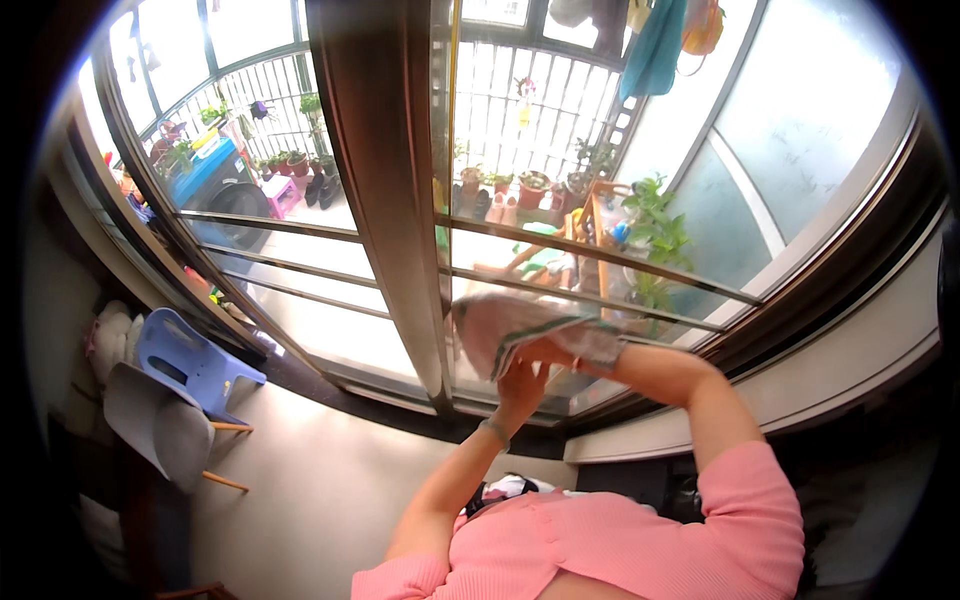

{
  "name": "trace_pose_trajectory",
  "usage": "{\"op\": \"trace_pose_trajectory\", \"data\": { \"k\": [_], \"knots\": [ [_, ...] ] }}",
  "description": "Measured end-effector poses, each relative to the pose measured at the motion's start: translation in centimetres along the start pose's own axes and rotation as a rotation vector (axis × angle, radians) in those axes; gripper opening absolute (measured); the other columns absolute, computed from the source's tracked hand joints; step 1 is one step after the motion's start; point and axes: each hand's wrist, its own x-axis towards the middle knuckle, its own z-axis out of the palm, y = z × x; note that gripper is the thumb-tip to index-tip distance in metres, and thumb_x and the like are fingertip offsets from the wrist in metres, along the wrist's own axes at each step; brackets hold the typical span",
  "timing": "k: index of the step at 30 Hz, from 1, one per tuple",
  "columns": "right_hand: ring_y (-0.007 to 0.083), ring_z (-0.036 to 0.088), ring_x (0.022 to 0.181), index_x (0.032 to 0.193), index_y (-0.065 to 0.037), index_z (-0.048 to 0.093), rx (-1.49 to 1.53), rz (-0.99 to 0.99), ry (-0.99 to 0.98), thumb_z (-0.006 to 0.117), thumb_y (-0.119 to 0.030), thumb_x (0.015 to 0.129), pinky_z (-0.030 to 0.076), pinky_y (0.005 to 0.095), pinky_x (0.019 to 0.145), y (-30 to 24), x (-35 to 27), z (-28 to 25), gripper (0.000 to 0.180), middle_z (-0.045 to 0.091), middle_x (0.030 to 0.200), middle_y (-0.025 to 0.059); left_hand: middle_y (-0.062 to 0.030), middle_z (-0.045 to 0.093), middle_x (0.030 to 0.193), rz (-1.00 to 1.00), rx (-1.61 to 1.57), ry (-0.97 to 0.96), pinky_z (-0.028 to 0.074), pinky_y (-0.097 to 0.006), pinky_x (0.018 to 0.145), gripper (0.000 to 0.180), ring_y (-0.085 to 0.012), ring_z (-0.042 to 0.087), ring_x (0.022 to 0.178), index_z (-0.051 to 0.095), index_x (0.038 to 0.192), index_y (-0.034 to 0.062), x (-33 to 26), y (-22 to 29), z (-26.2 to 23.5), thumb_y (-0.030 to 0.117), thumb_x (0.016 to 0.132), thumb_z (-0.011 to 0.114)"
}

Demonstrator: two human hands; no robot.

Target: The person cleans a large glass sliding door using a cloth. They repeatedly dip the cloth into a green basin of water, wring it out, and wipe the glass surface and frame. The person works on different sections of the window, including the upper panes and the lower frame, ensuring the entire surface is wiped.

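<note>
A pale cloth (492,322) with dark green stripes is bunched up in front of the glass sliding door (480,240), beside its dark middle frame. My right hand (548,352) reaches in from the right and is closed on the cloth, part of which drapes over the wrist. Just below it, my left hand (521,388) has its fingers bent up against the cloth's lower edge, gripping it. Folds hide several fingertips. Whether the cloth touches the glass is hard to tell.
Metal bars (610,262) cross the door at mid-height. At left stand a blue plastic chair (190,355) and a grey chair (160,425) with wooden legs. Beyond the glass are potted plants (533,190), a washing machine (240,205), a pink stool (281,195) and hanging laundry (655,50).
</note>
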Motion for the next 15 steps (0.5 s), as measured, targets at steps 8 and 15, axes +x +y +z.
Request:
{"op": "trace_pose_trajectory", "data": {
  "k": [8,15],
  "knots": [
    [0.0313,0.061,0.098,0.105,-0.006,0.065,0.103,0.085,-0.109,0.056,-0.024,0.085,0.044,0.0464,0.092,-2.1,-2.0,4.9,0.029,0.065,0.105,0.0147,-0.0224,0.055,0.125,0.030,0.024,-0.059,0.039,-0.048,0.099,0.052,-0.0385,0.052,0.115,0.047,0.132,0.0037,-2.1,-2.6,-1.5,0.040,0.095,0.050],
    [0.0317,0.062,0.095,0.102,-0.006,0.067,-0.091,0.061,0.193,0.057,-0.023,0.083,0.044,0.0477,0.091,0.8,0.8,-8.3,0.027,0.066,0.103,0.0147,-0.0235,0.059,0.113,0.132,0.048,0.207,0.047,-0.051,0.084,0.050,-0.0410,0.058,0.100,0.051,0.125,0.0033,5.6,3.2,-5.3,0.042,0.093,0.053]
  ]
}}
